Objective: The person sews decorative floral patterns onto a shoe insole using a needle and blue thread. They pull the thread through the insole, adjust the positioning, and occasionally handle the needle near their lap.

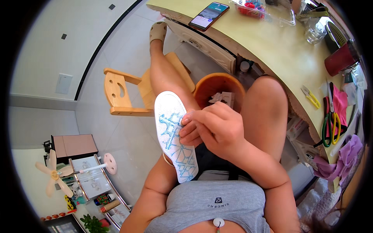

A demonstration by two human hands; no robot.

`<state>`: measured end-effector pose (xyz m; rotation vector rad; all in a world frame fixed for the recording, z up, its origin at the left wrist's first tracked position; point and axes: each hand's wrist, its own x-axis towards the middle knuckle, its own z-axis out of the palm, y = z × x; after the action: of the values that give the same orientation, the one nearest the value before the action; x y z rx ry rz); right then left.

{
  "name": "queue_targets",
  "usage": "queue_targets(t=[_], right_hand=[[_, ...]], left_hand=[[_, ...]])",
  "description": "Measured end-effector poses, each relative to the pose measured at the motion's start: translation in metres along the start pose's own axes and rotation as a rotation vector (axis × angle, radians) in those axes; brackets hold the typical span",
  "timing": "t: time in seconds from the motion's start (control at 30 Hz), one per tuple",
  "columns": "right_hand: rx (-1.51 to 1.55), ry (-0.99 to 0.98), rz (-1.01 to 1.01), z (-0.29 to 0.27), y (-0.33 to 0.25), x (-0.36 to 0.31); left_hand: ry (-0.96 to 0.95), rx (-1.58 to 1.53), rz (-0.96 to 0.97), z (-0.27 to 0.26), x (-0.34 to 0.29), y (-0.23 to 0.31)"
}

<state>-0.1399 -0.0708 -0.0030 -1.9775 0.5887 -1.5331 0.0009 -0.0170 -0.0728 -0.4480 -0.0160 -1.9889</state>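
Note:
A white insole (171, 143) with blue stitching, some of it dense and some in criss-cross lines, is held tilted above my lap. My left forearm (145, 194) goes up behind it, and the insole covers most of my left hand, which grips it from below. At the insole's right edge is my right hand (219, 126), its fingers closed in a pinch close to the stitching. Whatever thin thing those fingers hold is too small to make out.
A wooden bin (204, 87) with discarded paper stands between my legs, beside a small wooden chair (120, 93). The table on the right holds a phone (209, 16), a clear plastic box (268, 9), a glass (315, 31), yellow snips (311, 96), scissors (330, 124) and purple cloth (345, 159).

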Motion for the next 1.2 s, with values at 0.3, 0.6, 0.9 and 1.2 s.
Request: queue_targets(t=[0.3, 0.6, 0.9, 1.2], right_hand=[[-0.064, 0.002, -0.044, 0.007, 0.000, -0.002], [-0.041, -0.075, 0.027, 0.002, -0.004, -0.003], [0.008, -0.011, 0.069, 0.006, 0.004, -0.008], [1.115, -0.138, 1.065, -0.007, 0.031, -0.025]], left_hand=[[-0.019, -0.136, 0.082, -0.005, -0.006, -0.011], [-0.004, -0.133, 0.050, -0.004, -0.007, -0.009], [0.389, 0.344, 0.126, 0.036, -0.004, -0.014], [0.821, 1.198, 0.345, 0.074, 0.015, -0.024]])
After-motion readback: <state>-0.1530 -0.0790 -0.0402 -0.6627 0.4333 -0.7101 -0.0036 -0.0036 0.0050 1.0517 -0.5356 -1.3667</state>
